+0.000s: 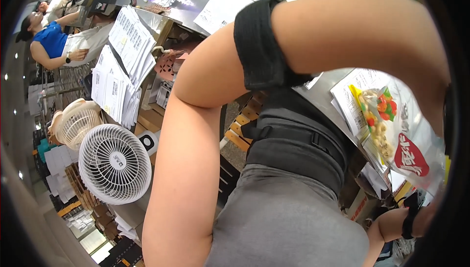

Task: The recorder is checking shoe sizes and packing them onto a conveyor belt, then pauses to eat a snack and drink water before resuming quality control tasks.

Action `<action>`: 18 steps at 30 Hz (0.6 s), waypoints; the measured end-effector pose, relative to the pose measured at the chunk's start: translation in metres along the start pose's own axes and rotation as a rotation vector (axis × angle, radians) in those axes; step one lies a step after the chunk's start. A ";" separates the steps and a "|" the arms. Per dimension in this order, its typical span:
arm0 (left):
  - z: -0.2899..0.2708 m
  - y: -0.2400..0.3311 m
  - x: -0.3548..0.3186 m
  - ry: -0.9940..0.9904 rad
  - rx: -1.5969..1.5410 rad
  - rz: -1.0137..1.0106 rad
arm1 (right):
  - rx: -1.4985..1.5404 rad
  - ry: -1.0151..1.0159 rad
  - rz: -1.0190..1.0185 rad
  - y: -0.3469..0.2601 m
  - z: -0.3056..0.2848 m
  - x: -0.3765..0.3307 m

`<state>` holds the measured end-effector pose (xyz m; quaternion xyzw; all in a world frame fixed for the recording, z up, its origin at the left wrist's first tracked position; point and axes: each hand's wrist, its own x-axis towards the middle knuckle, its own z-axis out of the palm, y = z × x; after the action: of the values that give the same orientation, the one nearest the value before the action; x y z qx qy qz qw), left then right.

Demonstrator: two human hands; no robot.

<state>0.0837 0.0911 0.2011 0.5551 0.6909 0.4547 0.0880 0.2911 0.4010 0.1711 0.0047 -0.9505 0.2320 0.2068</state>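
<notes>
Snack bag (401,134), clear with nuts and colourful bits, sits at the desk (323,95) edge on top of paper sheets (360,83), right under a raised bent arm (274,51) with a black elbow band (259,41). Neither hand shows, so can't tell what the fingers are doing. One low swing could probably knock the bag off the edge.

Clear snack bag (391,130) with red label, perhaps lying on papers, right.
</notes>
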 end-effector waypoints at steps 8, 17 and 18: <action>0.002 -0.007 -0.012 0.163 -0.141 0.207 | 0.405 -0.337 -0.272 -0.076 0.004 0.074; -0.024 0.002 -0.008 0.052 -0.041 0.046 | 0.174 -0.687 -0.290 -0.124 -0.009 0.154; -0.026 0.002 -0.006 0.049 -0.050 0.002 | 0.153 -0.621 -0.355 -0.123 -0.002 0.155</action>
<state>0.0710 0.0724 0.2150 0.5423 0.6807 0.4852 0.0843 0.1633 0.3058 0.2879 0.2553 -0.9322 0.2505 -0.0554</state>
